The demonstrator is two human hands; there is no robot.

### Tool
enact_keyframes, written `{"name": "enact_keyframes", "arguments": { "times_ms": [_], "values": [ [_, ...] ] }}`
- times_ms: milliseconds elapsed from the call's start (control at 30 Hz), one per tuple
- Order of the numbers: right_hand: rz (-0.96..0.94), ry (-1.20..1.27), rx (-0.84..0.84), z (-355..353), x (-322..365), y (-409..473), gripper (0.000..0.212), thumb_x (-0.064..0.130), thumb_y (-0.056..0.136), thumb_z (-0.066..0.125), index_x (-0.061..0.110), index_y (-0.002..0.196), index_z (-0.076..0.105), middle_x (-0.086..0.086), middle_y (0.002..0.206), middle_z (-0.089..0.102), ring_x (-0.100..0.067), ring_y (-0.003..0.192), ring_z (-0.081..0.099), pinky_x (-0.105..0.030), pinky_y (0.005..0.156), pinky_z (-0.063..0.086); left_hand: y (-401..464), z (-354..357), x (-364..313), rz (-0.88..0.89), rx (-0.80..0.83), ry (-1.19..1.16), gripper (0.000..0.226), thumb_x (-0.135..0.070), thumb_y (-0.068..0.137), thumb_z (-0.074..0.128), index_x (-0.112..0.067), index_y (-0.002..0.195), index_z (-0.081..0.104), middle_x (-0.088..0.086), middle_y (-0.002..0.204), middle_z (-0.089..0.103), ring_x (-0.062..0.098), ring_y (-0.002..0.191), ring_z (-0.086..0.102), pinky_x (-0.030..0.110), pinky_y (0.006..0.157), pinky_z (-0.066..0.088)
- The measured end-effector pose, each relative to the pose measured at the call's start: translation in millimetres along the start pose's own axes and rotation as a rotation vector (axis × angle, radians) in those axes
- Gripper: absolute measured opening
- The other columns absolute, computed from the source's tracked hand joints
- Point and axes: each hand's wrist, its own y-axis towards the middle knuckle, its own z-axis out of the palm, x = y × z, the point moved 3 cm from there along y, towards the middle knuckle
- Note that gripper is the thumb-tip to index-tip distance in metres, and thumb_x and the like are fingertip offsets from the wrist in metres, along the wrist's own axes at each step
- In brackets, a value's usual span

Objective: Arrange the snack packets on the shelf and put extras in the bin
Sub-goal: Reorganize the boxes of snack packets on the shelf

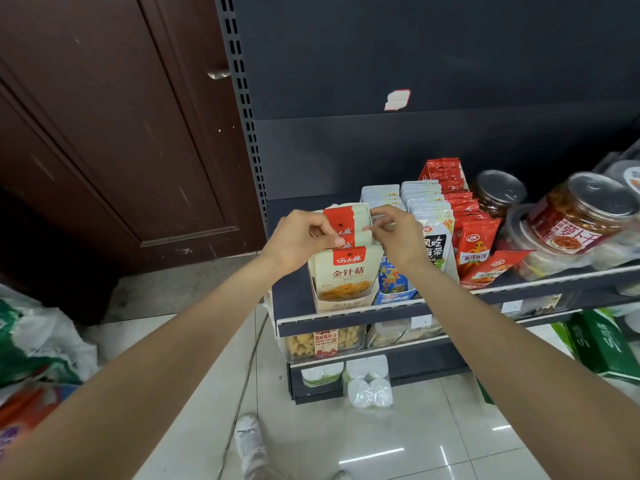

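head view | from above, facing forward-down | close to shelf (381,311) | single view, nothing shared

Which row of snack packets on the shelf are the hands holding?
The leftmost row, cream packets with red tops; left hand and right hand pinch them.

Left hand (300,237) and right hand (394,233) both pinch the top edges of a stack of red-and-cream snack packets (348,220), raised above the front packet in its cardboard display box (341,301) on the dark shelf (346,322). Grey packets (426,202) and red packets (474,237) stand in rows to the right; lidded jars (581,213) beyond.
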Motion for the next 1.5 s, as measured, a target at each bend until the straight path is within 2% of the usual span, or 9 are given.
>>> {"name": "enact_keyframes", "arguments": {
  "times_ms": [233, 433, 567, 700, 833, 1000, 1100, 1367, 1500],
  "values": [
    [0.056, 0.02, 0.012, 0.1, 1.1, 0.3, 0.02, 0.01, 0.084, 0.068, 0.012, 0.103, 0.065, 0.008, 0.072, 0.056, -0.024, 0.082, 0.064, -0.046, 0.078, 0.056, 3.9, -10.9, -8.1, 0.055, -0.145, 0.096, 0.008, -0.016, 0.087, 0.066, -0.017, 0.094, 0.07, -0.002, 0.089, 0.07, 0.006, 0.083, 0.065, 0.023, 0.075, 0.054],
    [0.038, -0.012, 0.023, -3.7, 8.4, -4.1, 0.025, 0.012, 0.086, 0.064, 0.01, 0.111, 0.063, -0.004, 0.09, 0.062, -0.019, 0.082, 0.06, -0.042, 0.082, 0.055, -0.1, -31.4, -23.9, 0.133, -0.178, 0.057, 0.008, -0.016, 0.09, 0.062, -0.023, 0.088, 0.067, -0.016, 0.08, 0.065, -0.006, 0.078, 0.063, 0.009, 0.067, 0.049],
    [0.019, -0.108, -0.092, -15.5, 24.4, -14.3, 0.025, 0.028, 0.094, 0.054, 0.013, 0.113, 0.061, -0.009, 0.102, 0.06, -0.016, 0.081, 0.056, -0.025, 0.073, 0.04, -6.3, -45.5, -27.9, 0.164, -0.229, 0.02, 0.007, -0.016, 0.09, 0.063, -0.021, 0.088, 0.068, -0.016, 0.082, 0.067, 0.002, 0.083, 0.065, 0.019, 0.072, 0.053],
    [0.206, -0.182, 0.216, -21.4, 39.3, -27.6, 0.048, 0.046, 0.1, 0.028, 0.009, 0.105, 0.058, -0.004, 0.075, 0.061, -0.015, 0.061, 0.055, -0.026, 0.061, 0.042, -17.2, -58.2, -34.6, 0.19, -0.296, -0.08, 0.008, -0.013, 0.089, 0.062, -0.02, 0.088, 0.066, -0.013, 0.082, 0.067, 0.002, 0.079, 0.065, 0.017, 0.069, 0.051],
    [0.502, 0.279, 0.276, -25.0, 49.7, -40.3, 0.047, 0.052, 0.097, 0.032, 0.011, 0.106, 0.054, -0.016, 0.078, 0.068, -0.022, 0.066, 0.066, -0.027, 0.058, 0.051, -33.0, -64.9, -43.1, 0.238, -0.33, -0.209, 0.018, -0.008, 0.089, 0.061, -0.024, 0.082, 0.066, -0.008, 0.083, 0.068, 0.001, 0.078, 0.065, 0.015, 0.066, 0.051],
    [0.548, 0.78, 0.272, -27.0, 57.5, -53.3, 0.016, 0.02, 0.097, 0.05, 0.007, 0.105, 0.056, -0.024, 0.1, 0.067, -0.026, 0.087, 0.068, -0.028, 0.071, 0.058, -45.2, -69.5, -48.9, 0.296, -0.315, -0.332, 0.021, -0.003, 0.086, 0.063, -0.023, 0.081, 0.069, -0.01, 0.078, 0.07, 0.004, 0.079, 0.064, 0.022, 0.073, 0.051],
    [0.458, 0.871, 0.187, -30.6, 58.6, -56.6, 0.01, -0.005, 0.09, 0.053, -0.005, 0.096, 0.06, -0.026, 0.112, 0.062, -0.023, 0.089, 0.066, -0.021, 0.068, 0.058, -46.6, -73.9, -43.3, 0.266, -0.384, -0.24, 0.027, -0.008, 0.086, 0.065, -0.035, 0.083, 0.069, -0.01, 0.1, 0.066, 0.007, 0.105, 0.057, 0.029, 0.091, 0.044],
    [0.218, 0.788, 0.005, -36.4, 69.4, -75.0, 0.053, -0.009, 0.083, 0.061, 0.021, 0.126, 0.052, -0.007, 0.116, 0.061, -0.018, 0.098, 0.065, -0.025, 0.068, 0.057, -47.2, -79.0, -40.1, 0.068, -0.156, -0.429, 0.024, -0.008, 0.095, 0.051, -0.02, 0.114, 0.06, -0.001, 0.099, 0.07, 0.004, 0.079, 0.068, 0.022, 0.071, 0.057],
    [0.093, 0.613, -0.06, -33.9, 80.4, -86.7, 0.061, -0.009, 0.082, 0.062, 0.03, 0.127, 0.05, -0.003, 0.116, 0.061, -0.018, 0.103, 0.062, -0.025, 0.066, 0.057, -49.2, -87.5, -31.5, 0.114, -0.044, -0.387, 0.055, 0.01, 0.082, 0.062, -0.026, 0.121, 0.053, -0.011, 0.102, 0.065, 0.006, 0.076, 0.068, 0.017, 0.068, 0.053]
  ]
}}
